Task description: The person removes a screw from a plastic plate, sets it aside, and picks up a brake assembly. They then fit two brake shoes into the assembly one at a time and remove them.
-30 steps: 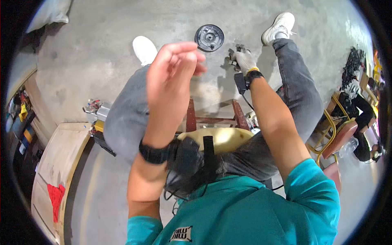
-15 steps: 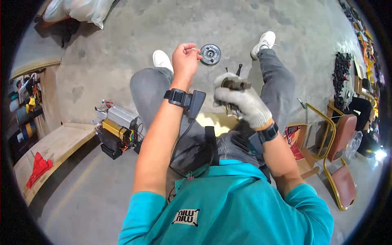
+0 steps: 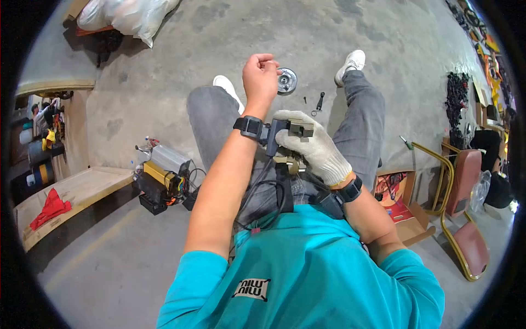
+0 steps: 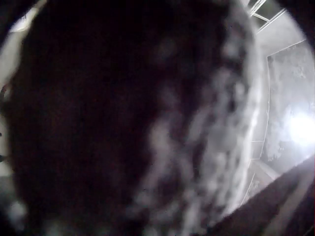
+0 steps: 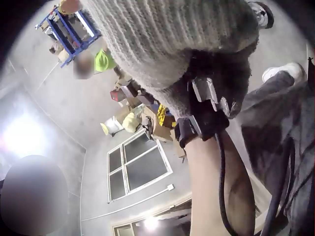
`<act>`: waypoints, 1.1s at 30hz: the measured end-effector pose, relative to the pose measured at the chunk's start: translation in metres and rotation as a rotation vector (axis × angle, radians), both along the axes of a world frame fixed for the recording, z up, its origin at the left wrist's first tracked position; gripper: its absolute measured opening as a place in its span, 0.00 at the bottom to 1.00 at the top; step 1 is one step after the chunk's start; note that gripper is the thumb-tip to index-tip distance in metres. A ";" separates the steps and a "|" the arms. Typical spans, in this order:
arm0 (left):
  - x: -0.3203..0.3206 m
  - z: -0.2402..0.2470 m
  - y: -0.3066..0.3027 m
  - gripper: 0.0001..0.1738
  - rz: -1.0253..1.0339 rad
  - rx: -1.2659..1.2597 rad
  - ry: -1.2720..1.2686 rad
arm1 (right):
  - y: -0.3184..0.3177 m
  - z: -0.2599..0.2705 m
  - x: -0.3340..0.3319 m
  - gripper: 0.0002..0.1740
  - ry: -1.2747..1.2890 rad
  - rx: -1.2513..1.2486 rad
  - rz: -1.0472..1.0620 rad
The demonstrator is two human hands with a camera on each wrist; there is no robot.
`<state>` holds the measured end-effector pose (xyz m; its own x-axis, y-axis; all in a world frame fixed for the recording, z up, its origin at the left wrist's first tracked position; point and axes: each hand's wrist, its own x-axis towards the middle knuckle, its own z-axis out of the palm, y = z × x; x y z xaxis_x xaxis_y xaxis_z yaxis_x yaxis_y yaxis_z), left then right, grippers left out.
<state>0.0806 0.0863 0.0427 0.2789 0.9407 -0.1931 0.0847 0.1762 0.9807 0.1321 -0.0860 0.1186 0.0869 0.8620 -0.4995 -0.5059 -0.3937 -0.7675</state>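
Note:
My bare left hand is raised with its fingers loosely bent and holds nothing; in the head view it overlaps the edge of a round dark disc-shaped part on the floor. My right hand, in a white knitted glove, grips a dull olive metal part with squared lugs. The glove's fingertips are right at the camera unit on my left wrist. In the right wrist view the metal part shows in shadow under the glove. A dark blur fills most of the left wrist view.
A small lever-like part and a bolt lie on the floor between the feet. At left are a metal-cased unit with wires and a bench bearing a red cloth. At right stand an open carton and a chair.
My right hand has risen from the floor with the metal part and come left to the left wrist's camera unit. My left hand has gone forward, away from the head camera.

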 end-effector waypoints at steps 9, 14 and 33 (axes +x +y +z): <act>0.005 0.003 0.000 0.09 -0.020 0.280 0.095 | -0.004 -0.003 0.003 0.23 -0.179 0.106 0.135; 0.015 0.015 -0.003 0.11 -0.377 1.032 0.476 | -0.005 -0.007 -0.001 0.22 -0.307 0.145 0.161; -0.045 -0.038 -0.007 0.11 0.124 -0.715 -0.524 | -0.009 -0.017 0.006 0.26 0.280 -0.121 0.095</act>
